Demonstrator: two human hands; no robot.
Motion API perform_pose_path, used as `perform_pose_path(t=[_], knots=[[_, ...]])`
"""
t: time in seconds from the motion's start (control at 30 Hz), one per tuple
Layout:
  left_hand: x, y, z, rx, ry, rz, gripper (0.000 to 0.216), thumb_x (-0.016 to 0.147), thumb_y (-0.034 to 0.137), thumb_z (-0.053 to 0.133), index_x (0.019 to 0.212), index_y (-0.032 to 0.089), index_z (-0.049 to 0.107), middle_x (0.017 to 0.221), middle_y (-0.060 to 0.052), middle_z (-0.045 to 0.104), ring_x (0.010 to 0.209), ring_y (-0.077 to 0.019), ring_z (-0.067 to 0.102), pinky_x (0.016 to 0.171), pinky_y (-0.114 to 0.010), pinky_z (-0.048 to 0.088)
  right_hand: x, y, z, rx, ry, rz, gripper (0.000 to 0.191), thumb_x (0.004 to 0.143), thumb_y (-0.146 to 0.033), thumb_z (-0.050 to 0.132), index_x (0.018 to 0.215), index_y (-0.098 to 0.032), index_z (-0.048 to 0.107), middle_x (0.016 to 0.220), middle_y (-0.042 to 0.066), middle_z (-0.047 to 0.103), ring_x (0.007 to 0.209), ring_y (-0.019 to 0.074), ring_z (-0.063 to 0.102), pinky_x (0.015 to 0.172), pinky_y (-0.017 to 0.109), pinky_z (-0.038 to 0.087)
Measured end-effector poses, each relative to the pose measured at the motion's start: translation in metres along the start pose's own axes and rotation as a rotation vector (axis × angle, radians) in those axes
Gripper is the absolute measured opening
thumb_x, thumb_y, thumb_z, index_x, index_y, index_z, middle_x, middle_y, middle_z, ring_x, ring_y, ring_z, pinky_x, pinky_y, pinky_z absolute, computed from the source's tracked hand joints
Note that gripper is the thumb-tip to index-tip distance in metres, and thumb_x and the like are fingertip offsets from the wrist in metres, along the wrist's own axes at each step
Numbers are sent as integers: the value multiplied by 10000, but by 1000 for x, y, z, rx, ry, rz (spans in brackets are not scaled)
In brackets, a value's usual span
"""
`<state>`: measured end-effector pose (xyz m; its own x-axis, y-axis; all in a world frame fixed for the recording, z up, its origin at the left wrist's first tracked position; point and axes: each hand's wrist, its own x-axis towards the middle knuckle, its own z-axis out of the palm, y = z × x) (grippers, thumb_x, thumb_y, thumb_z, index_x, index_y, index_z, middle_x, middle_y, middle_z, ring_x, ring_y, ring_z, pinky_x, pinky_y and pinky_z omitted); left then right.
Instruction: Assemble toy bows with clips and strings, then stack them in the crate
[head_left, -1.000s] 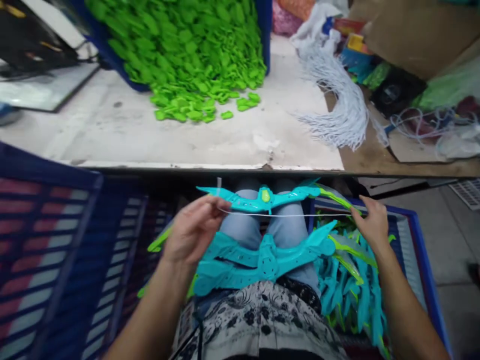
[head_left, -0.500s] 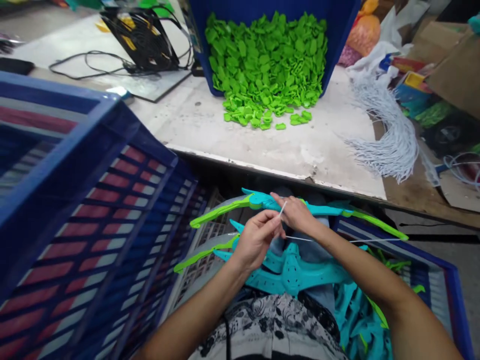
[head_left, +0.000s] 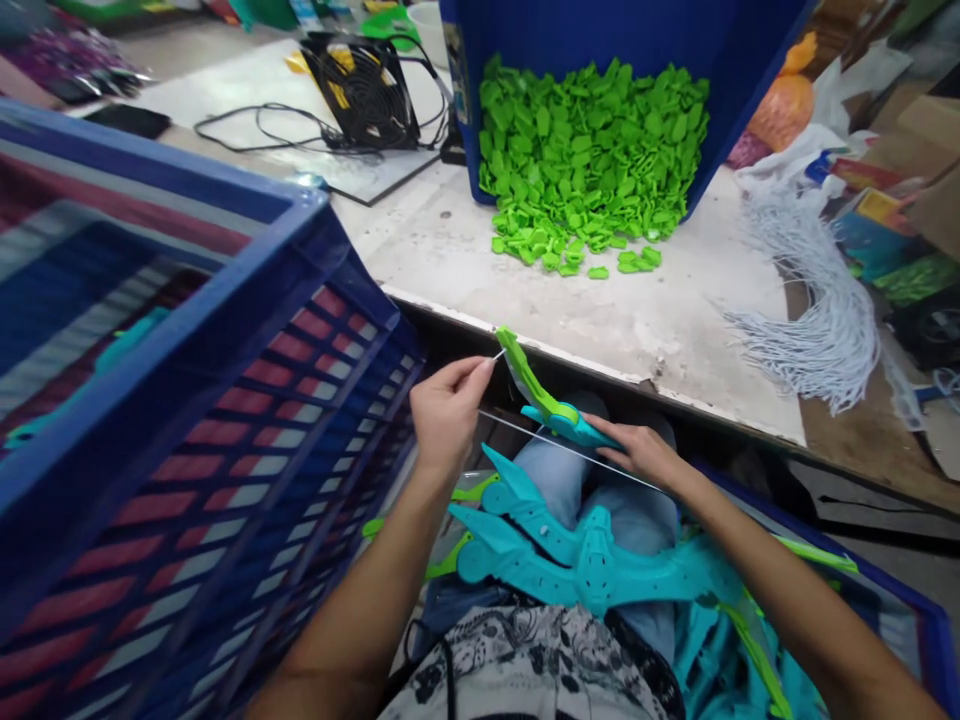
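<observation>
A toy bow [head_left: 574, 425] with a teal middle and green limbs is held over my lap, its left limb tilted up toward the table edge. My right hand [head_left: 641, 452] is closed round the teal middle. Pinched in the fingers of my left hand [head_left: 450, 405] is the end of a thin white string [head_left: 574, 450], right by the tip of the green limb [head_left: 525, 372]. From there the string runs taut under the bow toward my right wrist. More teal bow bodies [head_left: 596, 560] with green limbs lie across my lap.
A blue bin [head_left: 466, 110] spills small green plastic pieces [head_left: 592, 150] onto the white table [head_left: 480, 265]. A bundle of white strings [head_left: 825, 300] lies at the table's right. A large blue crate [head_left: 300, 270] stands close on my left; a fan [head_left: 364, 95] sits behind.
My left hand has moved left with the string end, from the bow's middle to its limb tip. The bow's left limb has swung upward. The view has shifted left.
</observation>
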<state>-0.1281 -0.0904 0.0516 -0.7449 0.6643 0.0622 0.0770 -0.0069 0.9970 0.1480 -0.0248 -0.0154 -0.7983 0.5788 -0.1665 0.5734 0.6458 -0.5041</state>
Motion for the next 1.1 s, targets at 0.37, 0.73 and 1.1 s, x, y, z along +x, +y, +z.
perform_pose_path(t=[0.37, 0.73, 1.1], knots=[[11, 2, 14, 105, -28, 138, 218, 730, 325, 691, 790, 126, 758, 632, -11, 662, 593, -117, 585, 552, -207, 448, -1, 1, 2, -20, -12, 2, 579, 939, -339, 506, 1488, -313, 325, 1167, 71, 685, 999, 234, 680, 855, 344, 537], [10, 2, 24, 158, -78, 206, 356, 694, 282, 735, 1013, 155, 643, 530, 102, 353, 485, -68, 365, 495, -186, 327, -5, -2, 13, -170, 47, -18, 552, 949, -328, 482, 1482, -285, 347, 927, 70, 676, 830, 205, 661, 729, 303, 532], [-3, -17, 7, 332, -45, 150, 188, 793, 294, 581, 866, 147, 673, 501, 79, 332, 460, -77, 333, 478, -206, 277, 67, -65, -38, -17, 552, -214, 307, 965, -309, 459, 1206, -211, 620, 978, 93, 639, 947, 214, 590, 845, 362, 507]])
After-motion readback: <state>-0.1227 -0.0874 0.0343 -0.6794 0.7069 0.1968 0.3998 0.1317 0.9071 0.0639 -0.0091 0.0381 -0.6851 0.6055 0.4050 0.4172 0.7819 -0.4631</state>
